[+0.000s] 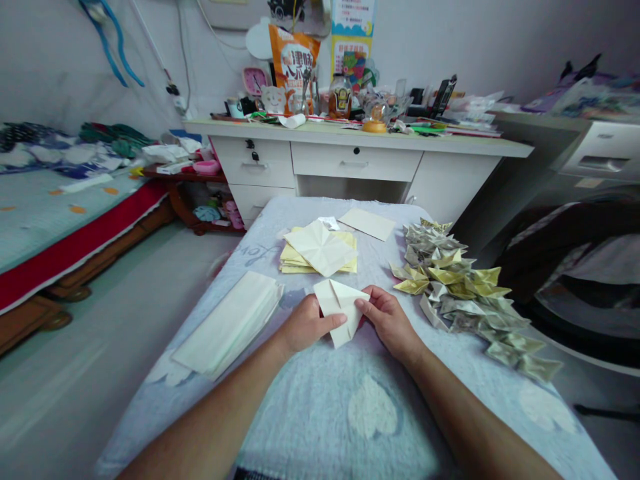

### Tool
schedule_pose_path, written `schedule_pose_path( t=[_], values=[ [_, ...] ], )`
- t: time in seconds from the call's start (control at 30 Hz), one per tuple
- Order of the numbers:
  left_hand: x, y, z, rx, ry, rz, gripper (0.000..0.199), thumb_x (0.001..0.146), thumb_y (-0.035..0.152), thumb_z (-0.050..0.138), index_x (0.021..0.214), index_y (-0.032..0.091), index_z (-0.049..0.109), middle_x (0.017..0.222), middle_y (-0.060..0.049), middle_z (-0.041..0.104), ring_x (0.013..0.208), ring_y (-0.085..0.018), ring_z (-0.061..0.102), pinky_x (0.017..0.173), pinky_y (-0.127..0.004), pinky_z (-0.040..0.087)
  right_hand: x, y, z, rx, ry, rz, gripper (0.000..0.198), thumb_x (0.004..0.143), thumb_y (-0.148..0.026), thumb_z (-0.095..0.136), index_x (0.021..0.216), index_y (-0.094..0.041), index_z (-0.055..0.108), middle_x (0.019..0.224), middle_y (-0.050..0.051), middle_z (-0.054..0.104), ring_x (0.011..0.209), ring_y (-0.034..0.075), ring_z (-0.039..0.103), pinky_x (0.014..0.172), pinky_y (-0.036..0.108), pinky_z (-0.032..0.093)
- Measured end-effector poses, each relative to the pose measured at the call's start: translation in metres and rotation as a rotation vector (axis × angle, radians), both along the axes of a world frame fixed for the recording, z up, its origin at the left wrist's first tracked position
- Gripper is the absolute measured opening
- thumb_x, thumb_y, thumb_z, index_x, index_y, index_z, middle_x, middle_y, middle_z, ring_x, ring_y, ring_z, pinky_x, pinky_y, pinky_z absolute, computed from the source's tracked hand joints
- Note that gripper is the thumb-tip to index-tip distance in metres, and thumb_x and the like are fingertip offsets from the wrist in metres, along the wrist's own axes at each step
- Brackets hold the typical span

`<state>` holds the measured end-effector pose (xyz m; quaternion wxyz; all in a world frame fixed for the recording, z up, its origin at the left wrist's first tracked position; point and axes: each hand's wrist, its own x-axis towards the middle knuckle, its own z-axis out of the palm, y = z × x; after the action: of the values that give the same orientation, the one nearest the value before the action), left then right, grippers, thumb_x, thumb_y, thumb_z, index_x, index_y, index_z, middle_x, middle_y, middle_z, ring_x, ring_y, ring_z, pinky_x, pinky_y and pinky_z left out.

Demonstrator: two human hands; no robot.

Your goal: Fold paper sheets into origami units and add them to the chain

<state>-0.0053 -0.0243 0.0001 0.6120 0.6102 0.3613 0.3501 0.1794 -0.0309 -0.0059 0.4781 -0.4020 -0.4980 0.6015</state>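
A small folded sheet of white paper (pixel 336 303) is held up between both hands above the cloth-covered table. My left hand (pixel 306 325) grips its left side, thumb lying across the front. At its right corner, my right hand (pixel 387 319) pinches the paper between thumb and fingers. The fingers behind the paper are partly hidden. Just beyond the hands lies a stack of yellowish paper (pixel 293 259), topped by a creased white sheet (pixel 320 245). To the right sit many folded paper pieces (pixel 463 293), grey-white and yellow, gathered in overlapping rows.
A long stack of white paper (pixel 230 323) lies left of my hands. A flat cream sheet (pixel 367 223) rests toward the far edge of the table (pixel 320 407). Behind stands a cluttered white desk (pixel 355 150), with a bed (pixel 80 220) at left and a washing machine (pixel 590 200) at right.
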Motion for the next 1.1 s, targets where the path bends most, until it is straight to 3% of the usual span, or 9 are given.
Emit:
schedule_pose_path(
  t=[0.13,0.23,0.33,0.47,0.63,0.77,0.87,0.97,1.1],
  values=[
    [0.000,0.000,0.005,0.036,-0.092,0.112,0.049,0.075,0.033,0.070,0.116,0.015,0.052,0.105,-0.008,0.066,0.097,-0.021,0.061,0.083,-0.030,0.048,0.003,0.002,0.000,-0.003,0.025,-0.083,0.031,0.074,-0.045,0.070,0.077,-0.020,0.052,0.063,-0.004,0.053,0.053,0.010,0.046,0.049,0.022,0.037],
    [-0.002,0.001,0.011,0.046,-0.113,0.190,0.049,0.077,0.038,0.065,0.117,0.018,0.045,0.093,-0.004,0.064,0.084,-0.017,0.061,0.073,-0.025,0.048,0.004,0.002,-0.001,-0.033,-0.033,-0.049,0.032,0.075,-0.047,0.069,0.079,-0.020,0.052,0.060,-0.005,0.051,0.050,0.009,0.043,0.045,0.021,0.033],
    [-0.004,0.002,0.014,0.028,-0.078,0.195,0.040,0.079,0.034,0.062,0.112,0.019,0.045,0.083,0.000,0.060,0.072,-0.013,0.059,0.065,-0.022,0.044,0.004,0.001,-0.002,-0.030,-0.098,0.014,0.031,0.076,-0.045,0.067,0.081,-0.019,0.051,0.061,-0.005,0.051,0.048,0.008,0.041,0.044,0.020,0.030],
    [-0.002,0.002,0.009,0.016,0.029,0.143,0.033,0.075,0.022,0.060,0.106,0.019,0.048,0.076,0.003,0.056,0.063,-0.010,0.054,0.058,-0.020,0.040,0.002,0.001,-0.004,0.016,-0.158,0.011,0.031,0.079,-0.039,0.063,0.099,-0.022,0.047,0.064,-0.007,0.051,0.048,0.009,0.043,0.044,0.019,0.030],
    [0.000,0.002,0.004,0.125,0.174,0.113,0.025,0.073,0.015,0.051,0.098,0.019,0.053,0.083,0.000,0.059,0.075,-0.013,0.057,0.066,-0.022,0.043,0.004,0.003,-0.010,0.189,-0.390,-0.100,0.027,0.082,-0.029,0.056,0.104,-0.023,0.041,0.061,-0.009,0.044,0.052,0.010,0.042,0.046,0.019,0.031],
    [-0.002,0.002,0.005,0.334,0.369,0.106,0.016,0.072,0.011,0.046,0.079,0.017,0.060,0.083,-0.002,0.060,0.085,-0.016,0.057,0.077,-0.026,0.043,0.005,0.001,-0.007,0.318,-0.586,-0.124,0.014,0.082,-0.021,0.052,0.092,-0.022,0.044,0.068,-0.005,0.049,0.059,0.011,0.046,0.054,0.023,0.035],
    [-0.002,0.001,0.006,0.436,0.492,0.124,0.020,0.071,0.009,0.046,0.078,0.018,0.063,0.084,-0.002,0.062,0.084,-0.017,0.058,0.078,-0.027,0.042,0.005,-0.001,-0.002,0.445,-0.835,-0.108,0.006,0.079,-0.014,0.052,0.081,-0.020,0.051,0.074,-0.001,0.054,0.069,0.015,0.049,0.065,0.026,0.039],
    [-0.002,0.000,0.004,0.457,0.561,0.134,0.022,0.071,0.009,0.046,0.079,0.018,0.064,0.083,-0.002,0.066,0.084,-0.018,0.060,0.077,-0.027,0.043,0.004,-0.003,0.002,0.566,-0.969,-0.080,0.009,0.078,-0.011,0.054,0.082,-0.019,0.058,0.088,0.005,0.057,0.086,0.019,0.050,0.078,0.031,0.040],
    [-0.002,-0.002,0.002,0.395,0.595,0.175,0.023,0.072,0.011,0.046,0.080,0.018,0.067,0.075,0.000,0.067,0.069,-0.015,0.058,0.065,-0.024,0.040,0.004,-0.007,0.006,0.594,-1.016,-0.033,0.013,0.078,-0.014,0.059,0.090,-0.019,0.062,0.099,0.006,0.055,0.093,0.021,0.048,0.083,0.033,0.039]
  ],
)
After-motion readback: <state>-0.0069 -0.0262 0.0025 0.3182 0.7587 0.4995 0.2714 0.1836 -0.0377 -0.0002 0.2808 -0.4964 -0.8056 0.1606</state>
